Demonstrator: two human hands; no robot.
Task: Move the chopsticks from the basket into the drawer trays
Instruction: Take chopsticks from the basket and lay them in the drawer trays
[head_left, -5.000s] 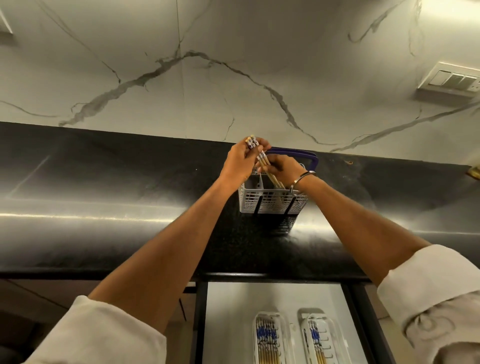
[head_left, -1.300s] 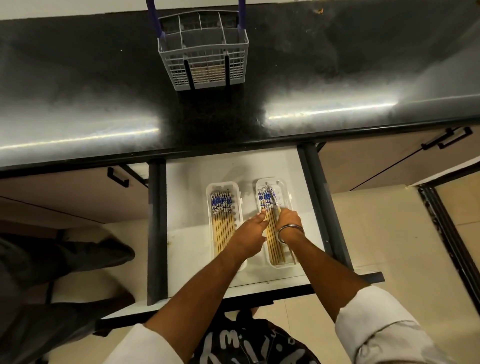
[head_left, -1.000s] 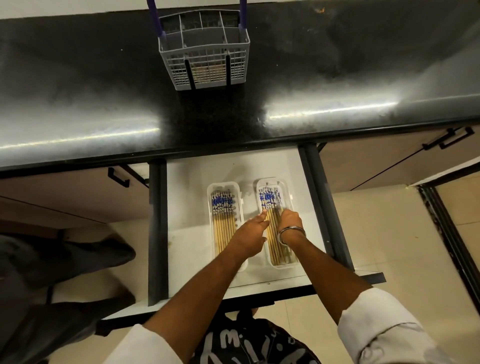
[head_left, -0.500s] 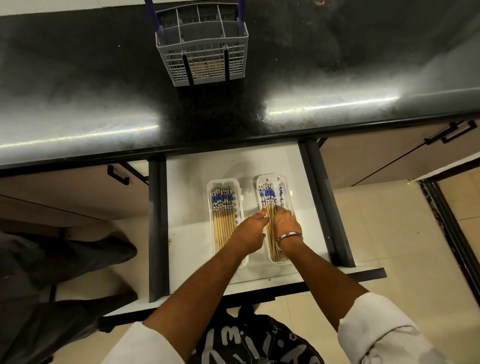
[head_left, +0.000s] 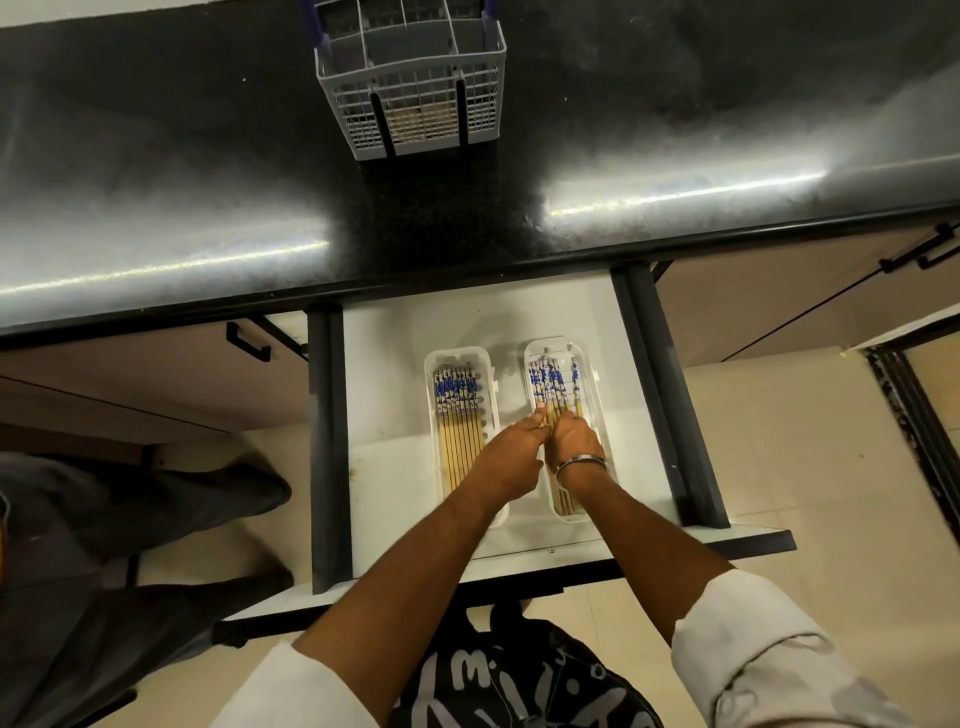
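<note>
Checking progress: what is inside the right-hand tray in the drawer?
The right tray holds chopsticks, blue-patterned ends at the far side. Both the left hand and right hand cover their middle, so the grip and exact count stay hidden.

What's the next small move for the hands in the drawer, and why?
Probably nudge the stray blue-patterned wooden chopstick leftward against its bundle, then lift both hands away: it lies apart in the right clear plastic tray, and the right hand and left hand rest there.

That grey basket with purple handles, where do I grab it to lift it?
Grab the grey plastic cutlery basket by its purple handles, reaching down from above. They rise upright at both sides of the open top, so curled fingers fit round them, probably keeping it level.
</note>
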